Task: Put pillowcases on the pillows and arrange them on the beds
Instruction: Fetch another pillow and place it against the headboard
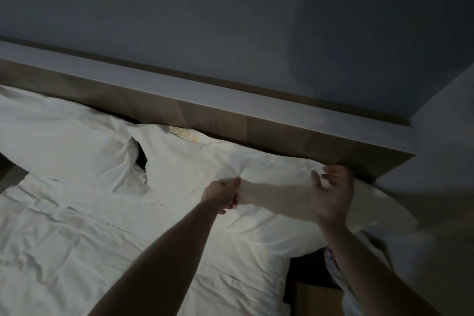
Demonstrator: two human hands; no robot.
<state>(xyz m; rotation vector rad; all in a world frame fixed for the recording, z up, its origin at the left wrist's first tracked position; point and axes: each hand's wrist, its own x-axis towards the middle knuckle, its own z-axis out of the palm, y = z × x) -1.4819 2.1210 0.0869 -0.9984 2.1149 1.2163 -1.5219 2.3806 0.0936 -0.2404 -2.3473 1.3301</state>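
A white pillow in its pillowcase (pixel 200 164) lies at the head of the bed, right of centre, with a small yellow label near its top edge. My left hand (pixel 222 194) grips a bunch of the pillowcase fabric in the pillow's middle. My right hand (pixel 332 191) holds the pillowcase's loose end near the headboard's right corner, fingers curled over the cloth, which stretches between both hands. A second white pillow (pixel 64 136) lies to the left against the headboard.
The wooden headboard (pixel 230 115) runs diagonally behind the pillows, with a grey wall above. A rumpled white sheet (pixel 77 251) covers the bed. A dark gap and a wooden bedside surface (pixel 315 297) show at the bed's right edge. The room is dim.
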